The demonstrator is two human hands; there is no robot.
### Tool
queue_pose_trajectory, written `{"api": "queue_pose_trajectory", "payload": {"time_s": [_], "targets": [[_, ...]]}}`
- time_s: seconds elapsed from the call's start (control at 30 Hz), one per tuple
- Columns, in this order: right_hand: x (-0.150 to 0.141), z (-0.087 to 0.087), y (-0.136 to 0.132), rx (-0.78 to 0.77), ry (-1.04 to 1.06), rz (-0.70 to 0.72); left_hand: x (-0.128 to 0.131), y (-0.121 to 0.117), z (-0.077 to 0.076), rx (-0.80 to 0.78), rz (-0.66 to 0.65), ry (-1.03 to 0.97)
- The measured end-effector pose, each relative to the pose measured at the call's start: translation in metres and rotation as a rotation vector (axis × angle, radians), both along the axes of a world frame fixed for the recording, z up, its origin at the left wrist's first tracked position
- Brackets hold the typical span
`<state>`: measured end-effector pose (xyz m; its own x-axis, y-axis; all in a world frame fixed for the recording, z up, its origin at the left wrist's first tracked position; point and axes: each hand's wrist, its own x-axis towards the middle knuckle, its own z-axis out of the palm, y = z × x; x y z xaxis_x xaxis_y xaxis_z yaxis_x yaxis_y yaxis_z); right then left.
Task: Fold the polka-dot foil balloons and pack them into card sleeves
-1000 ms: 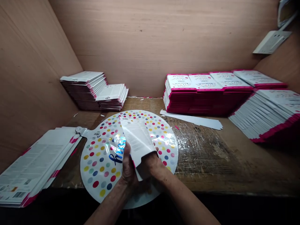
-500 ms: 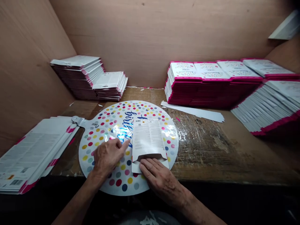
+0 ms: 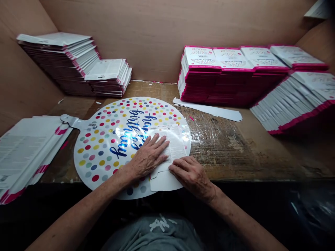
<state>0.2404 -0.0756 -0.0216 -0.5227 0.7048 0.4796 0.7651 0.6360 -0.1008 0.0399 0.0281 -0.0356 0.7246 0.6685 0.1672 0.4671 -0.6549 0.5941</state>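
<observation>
One head-worn camera looks forward and down, close above the left hand (image 3: 148,157) and right hand (image 3: 192,176). It faces a wooden back wall (image 3: 131,35).

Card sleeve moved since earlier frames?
Yes: against the pink-edged stacks, the card sleeve came down from tilted to flat on the dotted foil balloon, under the left hand and right hand.

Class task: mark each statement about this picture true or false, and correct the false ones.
1. The left hand lies on a white card. True.
2. The card sits on a square balloon. False: the balloon is round, with coloured dots.
3. Blue writing on the balloon says happy birthday. True.
4. The right hand is lifted high in the air. False: the right hand rests on the card's lower part.
5. A loose white strip lies on the bench to the right of the balloon. True.
</observation>
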Motion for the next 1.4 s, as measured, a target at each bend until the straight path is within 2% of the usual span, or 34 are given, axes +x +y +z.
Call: {"api": "queue_pose_trajectory", "payload": {"time_s": [0.2,0.3,0.37,0.43,0.5,0.6,0.67,0.8,0.87,1.0,1.07,1.13,1.23,1.3,1.4], "targets": [[-0.015,0.001,0.010,0.000,-0.170,-0.017,0.000,0.001,0.010,0.027,-0.019,0.134],[-0.020,0.007,0.017,-0.008,-0.302,-0.038,-0.001,0.002,0.011,0.068,-0.044,0.196],[-0.015,0.012,0.012,-0.035,-0.358,-0.013,-0.002,0.003,0.010,0.091,-0.050,0.201],[-0.002,0.015,-0.005,-0.099,-0.325,0.065,-0.003,0.004,0.009,0.114,-0.062,0.200],[0.015,0.015,-0.027,-0.122,-0.199,0.123,-0.002,0.007,0.008,0.134,-0.094,0.200],[0.030,0.007,-0.050,-0.003,-0.007,0.039,0.003,0.011,0.007,0.138,-0.147,0.192],[0.028,-0.001,-0.052,0.076,0.014,-0.020,0.005,0.010,0.009,0.135,-0.127,0.152],[0.014,-0.014,-0.039,0.121,-0.039,-0.013,-0.005,-0.016,0.015,0.102,0.037,-0.086],[0.010,-0.018,-0.035,0.129,-0.050,-0.010,-0.015,-0.037,0.017,0.060,0.015,-0.154],[0.011,-0.018,-0.032,0.144,0.002,0.020,-0.033,-0.070,0.020,-0.048,-0.040,-0.140],[0.009,-0.015,-0.029,0.104,0.063,0.007,-0.034,-0.076,0.020,-0.078,0.000,-0.156],[0.005,-0.011,-0.023,-0.001,0.139,-0.064,-0.029,-0.076,0.019,-0.063,0.054,-0.162],[-0.002,-0.008,-0.012,-0.145,0.220,-0.221,-0.016,-0.068,0.014,0.044,0.243,-0.086],[-0.003,-0.010,-0.010,-0.104,0.163,-0.256,-0.007,-0.062,0.009,0.133,0.416,-0.027],[0.005,-0.015,-0.019,0.030,0.008,-0.135,0.001,-0.059,0.001,0.186,0.581,-0.042]]}}
